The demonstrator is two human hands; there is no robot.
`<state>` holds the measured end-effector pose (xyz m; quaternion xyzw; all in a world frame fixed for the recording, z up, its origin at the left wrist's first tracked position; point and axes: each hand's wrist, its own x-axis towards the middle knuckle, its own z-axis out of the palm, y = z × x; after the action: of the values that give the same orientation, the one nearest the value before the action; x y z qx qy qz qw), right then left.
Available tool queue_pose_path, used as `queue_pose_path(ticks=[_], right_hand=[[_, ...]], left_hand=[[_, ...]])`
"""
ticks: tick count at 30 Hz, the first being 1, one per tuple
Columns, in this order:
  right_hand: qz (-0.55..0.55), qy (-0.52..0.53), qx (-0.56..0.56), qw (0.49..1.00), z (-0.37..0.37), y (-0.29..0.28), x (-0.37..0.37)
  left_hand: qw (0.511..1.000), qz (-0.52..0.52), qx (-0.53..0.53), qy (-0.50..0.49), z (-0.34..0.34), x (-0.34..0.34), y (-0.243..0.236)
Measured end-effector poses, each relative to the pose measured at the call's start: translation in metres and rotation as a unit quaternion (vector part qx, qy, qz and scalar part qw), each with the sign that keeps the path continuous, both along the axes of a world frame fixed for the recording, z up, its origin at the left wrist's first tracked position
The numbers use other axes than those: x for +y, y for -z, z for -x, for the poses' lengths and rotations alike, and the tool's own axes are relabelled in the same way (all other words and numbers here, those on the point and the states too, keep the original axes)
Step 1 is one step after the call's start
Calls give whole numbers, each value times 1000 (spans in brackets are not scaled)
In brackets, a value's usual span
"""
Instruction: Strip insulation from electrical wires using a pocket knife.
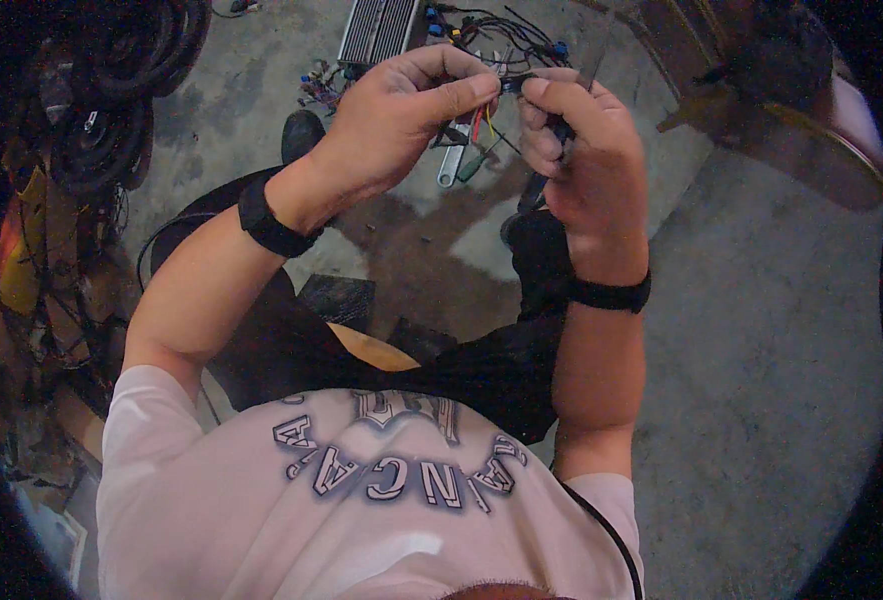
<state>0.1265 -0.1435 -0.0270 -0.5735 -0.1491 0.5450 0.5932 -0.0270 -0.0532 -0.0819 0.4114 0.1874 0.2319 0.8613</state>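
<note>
Both hands are raised and close together over the floor. Between thumb and fingers, my left hand (386, 125) pinches a small black connector (509, 86). Thin red and yellow wires (478, 122) hang below it, beside the left fingertips. My right hand (593, 140) is closed, its thumb and forefinger pinching at the connector's other side. A thin dark shaft sticks up past the right fingers, and something dark lies in the curled palm; I cannot make out its kind. Below the hands, a metal wrench (448, 168) lies on the floor near a green-handled tool (472, 167).
A grey finned metal box (379, 30) stands ahead, with a black cable harness (486, 22) with blue plugs to its right. Coiled black hoses (111, 130) and clutter line the left. A brown panel-like object (791, 125) is at the upper right. My knees are below my hands.
</note>
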Motion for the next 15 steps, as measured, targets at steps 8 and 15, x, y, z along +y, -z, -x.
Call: queue_pose_path(ticks=[8, 15], right_hand=[[-37, 0, 149, 988, -4, 14, 1], [-41, 3, 126, 991, 1, 5, 2]], left_hand=[[999, -6, 36, 1, -3, 4, -1], [932, -326, 134, -85, -1, 11, -11]])
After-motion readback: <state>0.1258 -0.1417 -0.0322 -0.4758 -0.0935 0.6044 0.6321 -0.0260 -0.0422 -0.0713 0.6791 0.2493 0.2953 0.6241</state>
